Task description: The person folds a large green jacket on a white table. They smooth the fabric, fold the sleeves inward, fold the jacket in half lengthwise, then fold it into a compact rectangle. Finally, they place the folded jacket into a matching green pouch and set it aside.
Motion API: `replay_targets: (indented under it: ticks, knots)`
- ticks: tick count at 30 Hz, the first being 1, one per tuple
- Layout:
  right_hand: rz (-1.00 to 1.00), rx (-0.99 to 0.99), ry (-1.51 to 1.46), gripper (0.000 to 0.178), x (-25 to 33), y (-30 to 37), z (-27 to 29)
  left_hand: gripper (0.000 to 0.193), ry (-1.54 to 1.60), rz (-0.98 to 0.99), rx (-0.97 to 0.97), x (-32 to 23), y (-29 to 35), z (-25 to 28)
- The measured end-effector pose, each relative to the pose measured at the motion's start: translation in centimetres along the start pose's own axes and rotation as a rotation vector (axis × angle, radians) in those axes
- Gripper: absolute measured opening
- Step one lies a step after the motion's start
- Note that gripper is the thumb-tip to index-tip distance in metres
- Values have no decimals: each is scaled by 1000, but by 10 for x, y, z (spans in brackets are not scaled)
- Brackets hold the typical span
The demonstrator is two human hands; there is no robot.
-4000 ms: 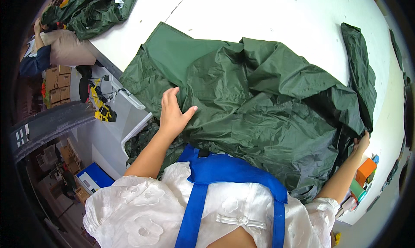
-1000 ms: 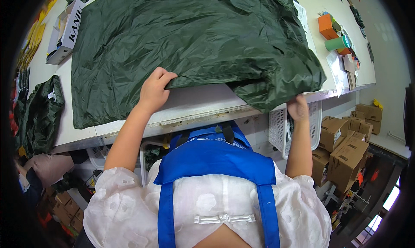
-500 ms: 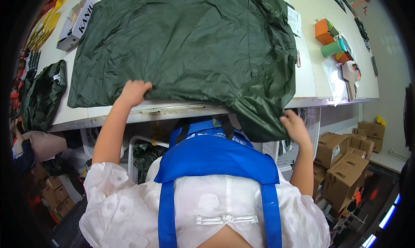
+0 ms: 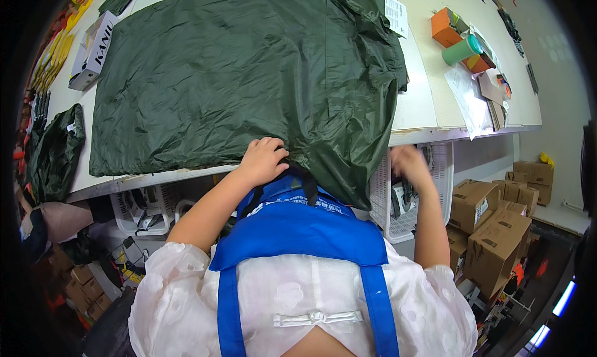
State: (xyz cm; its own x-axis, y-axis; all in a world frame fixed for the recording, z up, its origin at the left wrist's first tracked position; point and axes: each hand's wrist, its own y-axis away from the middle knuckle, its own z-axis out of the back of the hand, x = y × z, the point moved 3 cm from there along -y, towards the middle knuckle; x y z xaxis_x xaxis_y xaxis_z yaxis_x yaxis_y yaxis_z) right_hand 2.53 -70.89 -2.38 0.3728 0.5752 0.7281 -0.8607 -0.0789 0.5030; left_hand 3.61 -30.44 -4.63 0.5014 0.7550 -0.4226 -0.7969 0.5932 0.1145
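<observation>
A large dark green garment [image 4: 224, 77] of thin, shiny, wrinkled fabric lies spread over the table. Part of it, near the middle, droops over the table's front edge toward my apron. My left hand [image 4: 263, 160] is at the garment's near edge, its fingers bent over the cloth and the thumb below them. Off to the right of the hanging part, my right hand [image 4: 407, 163] is in the air, apart from the fabric. Motion smears its fingers, and nothing can be made out in it.
A white open box [image 4: 92, 52] and a smaller green garment [image 4: 57, 152] lie at left. On the right are a green cup [image 4: 461, 50], an orange box [image 4: 446, 27] and papers. White baskets [image 4: 443, 176] stand below the table; cardboard boxes [image 4: 497, 251] are stacked at right.
My left hand has moved right along the garment's near edge. My right hand has let go of the hanging part. The cloth has shifted left and toward me.
</observation>
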Motion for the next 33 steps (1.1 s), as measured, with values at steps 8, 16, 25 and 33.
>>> replay_targets:
  ticks: [8, 16, 25, 33]
  knots:
    - [-184, -700, -75, 54, -9, -218, 84, 44, -153, -29, -175, -8, 2, -15]
    - [-1, -848, 362, 31, 6, -212, 104, 35, -113, 77, -74, 4, 3, -16]
    - [-10, -24, -1024, 80, -67, 7, -98, 68, -45, -241, -112, -27, -26, 12]
    - [-131, 2, 63, 39, -48, 4, -129, 67, -114, -245, 38, -8, -34, 0]
